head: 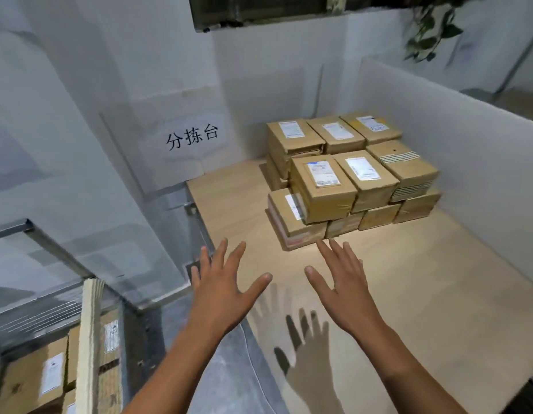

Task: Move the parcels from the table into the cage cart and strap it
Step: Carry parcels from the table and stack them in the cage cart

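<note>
Brown cardboard parcels point(349, 174) with white labels, stacked in layers toward the far right corner of the light wooden tabletop point(438, 279), close to the white partition panel point(456, 138) along its right edge. Lowest front-left parcel juts toward the near side.

Left hand point(220, 291): palm down, fingers straight and spread, holding nothing, over the tabletop's left edge. Right hand point(346, 288): likewise flat, fingers spread, nothing in it, above the tabletop on the near side of the stack. Its fingertips are near the lowest front parcel; contact cannot be told. Hands apart, thumbs turned inward. Their grey shadows point(307, 354) fall on the near part of the tabletop.

Grey metal cage cart point(56, 249) at lower left, beside the tabletop's left edge, with labelled brown boxes point(32, 380) inside it.

White paper sign point(192, 137) with black characters on the wall behind the far left corner
</note>
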`<state>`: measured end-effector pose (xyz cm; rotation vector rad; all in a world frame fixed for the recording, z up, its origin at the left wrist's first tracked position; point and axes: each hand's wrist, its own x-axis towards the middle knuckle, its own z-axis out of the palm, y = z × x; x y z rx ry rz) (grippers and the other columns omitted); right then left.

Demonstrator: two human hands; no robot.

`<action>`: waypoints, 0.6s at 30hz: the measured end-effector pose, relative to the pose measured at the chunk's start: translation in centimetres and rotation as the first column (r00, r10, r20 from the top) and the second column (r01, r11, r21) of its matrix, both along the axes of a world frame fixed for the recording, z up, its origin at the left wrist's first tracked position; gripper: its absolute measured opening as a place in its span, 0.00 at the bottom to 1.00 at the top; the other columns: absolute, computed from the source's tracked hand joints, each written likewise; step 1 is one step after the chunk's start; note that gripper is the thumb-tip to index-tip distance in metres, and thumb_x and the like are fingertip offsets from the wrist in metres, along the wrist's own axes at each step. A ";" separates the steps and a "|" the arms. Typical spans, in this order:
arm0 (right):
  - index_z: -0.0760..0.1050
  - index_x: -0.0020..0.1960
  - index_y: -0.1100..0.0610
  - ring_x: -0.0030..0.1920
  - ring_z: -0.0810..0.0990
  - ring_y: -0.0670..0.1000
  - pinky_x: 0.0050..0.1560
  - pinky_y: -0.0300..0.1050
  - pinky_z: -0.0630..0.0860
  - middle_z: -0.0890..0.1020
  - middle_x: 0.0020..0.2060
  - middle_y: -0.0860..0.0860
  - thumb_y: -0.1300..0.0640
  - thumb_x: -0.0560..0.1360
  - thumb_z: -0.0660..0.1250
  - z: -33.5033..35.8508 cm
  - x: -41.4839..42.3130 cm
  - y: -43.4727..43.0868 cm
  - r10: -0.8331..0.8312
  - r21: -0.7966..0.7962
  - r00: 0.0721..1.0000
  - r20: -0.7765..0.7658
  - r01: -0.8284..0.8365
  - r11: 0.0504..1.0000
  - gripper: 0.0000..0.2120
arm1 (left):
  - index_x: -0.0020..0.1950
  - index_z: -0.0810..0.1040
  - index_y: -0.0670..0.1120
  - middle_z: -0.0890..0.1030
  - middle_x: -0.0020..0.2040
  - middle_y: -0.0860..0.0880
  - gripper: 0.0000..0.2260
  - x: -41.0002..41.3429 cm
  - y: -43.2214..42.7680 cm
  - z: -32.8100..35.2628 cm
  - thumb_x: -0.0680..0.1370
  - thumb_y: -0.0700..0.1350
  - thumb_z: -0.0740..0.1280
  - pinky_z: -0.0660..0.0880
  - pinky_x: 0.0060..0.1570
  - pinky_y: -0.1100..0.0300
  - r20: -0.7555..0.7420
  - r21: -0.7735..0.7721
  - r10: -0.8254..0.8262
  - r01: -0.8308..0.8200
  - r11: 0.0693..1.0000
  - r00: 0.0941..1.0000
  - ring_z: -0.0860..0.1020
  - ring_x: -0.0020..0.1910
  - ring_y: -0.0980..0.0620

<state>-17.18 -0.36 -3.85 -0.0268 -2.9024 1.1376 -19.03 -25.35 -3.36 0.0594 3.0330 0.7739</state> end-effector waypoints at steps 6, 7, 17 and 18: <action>0.54 0.82 0.35 0.81 0.36 0.39 0.83 0.57 0.43 0.51 0.83 0.40 0.22 0.74 0.46 -0.5 -2.2 4.1 -0.171 -0.030 0.985 -0.033 0.170 0.985 0.39 | 0.83 0.57 0.63 0.51 0.86 0.55 0.46 -5.7 4.4 -0.4 0.69 0.83 0.48 0.48 0.80 0.37 0.068 0.075 -0.095 0.090 0.993 0.993 0.44 0.85 0.45; 0.55 0.82 0.36 0.81 0.37 0.39 0.83 0.58 0.44 0.52 0.83 0.40 0.22 0.74 0.46 -0.5 -2.7 4.5 -0.202 -0.036 0.979 -0.034 0.201 0.979 0.39 | 0.83 0.57 0.62 0.52 0.86 0.54 0.46 -6.8 4.9 -0.4 0.69 0.83 0.49 0.49 0.80 0.37 0.086 0.099 -0.106 0.098 0.990 0.991 0.45 0.85 0.45; 0.57 0.82 0.38 0.82 0.41 0.43 0.82 0.60 0.47 0.54 0.83 0.43 0.26 0.75 0.50 0.7 -11.2 6.4 -0.405 -0.002 0.914 -0.022 0.405 0.914 0.38 | 0.81 0.64 0.51 0.65 0.81 0.49 0.38 -21.6 11.1 -2.3 0.78 0.69 0.66 0.64 0.70 0.54 0.199 0.521 -0.166 0.039 0.853 0.966 0.63 0.79 0.48; 0.57 0.82 0.38 0.82 0.41 0.43 0.82 0.60 0.47 0.54 0.83 0.43 0.25 0.74 0.50 0.8 -12.2 6.3 -0.426 0.006 0.904 -0.018 0.426 0.905 0.39 | 0.82 0.63 0.51 0.65 0.81 0.49 0.38 -23.2 11.7 -2.7 0.78 0.68 0.66 0.64 0.68 0.55 0.228 0.552 -0.160 0.007 0.834 0.960 0.65 0.79 0.48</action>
